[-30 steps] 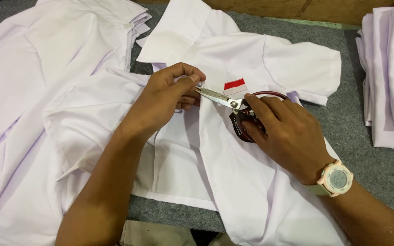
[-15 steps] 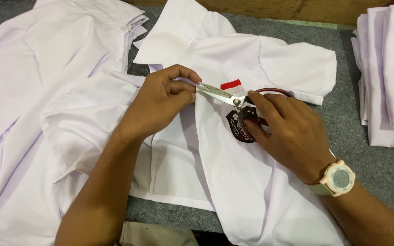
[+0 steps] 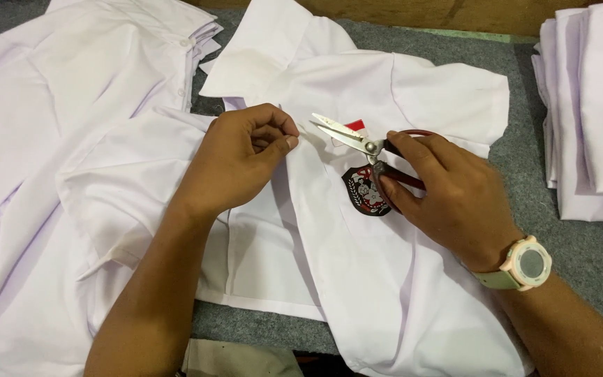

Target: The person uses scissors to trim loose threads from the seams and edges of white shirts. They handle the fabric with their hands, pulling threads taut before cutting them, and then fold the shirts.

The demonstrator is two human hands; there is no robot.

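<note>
A white short-sleeved shirt (image 3: 357, 279) lies spread on a grey felt table (image 3: 581, 258). It carries a dark shield-shaped badge (image 3: 361, 192) on the chest and a small red tag (image 3: 355, 126) above it. My left hand (image 3: 246, 153) pinches the shirt's front edge between thumb and fingers, just left of the scissor tips. My right hand (image 3: 448, 195) grips dark-red-handled scissors (image 3: 357, 139), blades slightly apart and pointing left over the fabric, above the badge. A pale wristwatch (image 3: 525, 265) sits on my right wrist.
More white shirts (image 3: 57, 105) lie heaped across the left side of the table. A folded stack of white shirts (image 3: 594, 112) stands at the right edge. A wooden board (image 3: 413, 14) runs along the back.
The scissors have drawn slightly away from my left hand's pinch, and the blades now show apart. The badge, earlier hidden by my right hand, shows fully. Both hands stay over the shirt's chest.
</note>
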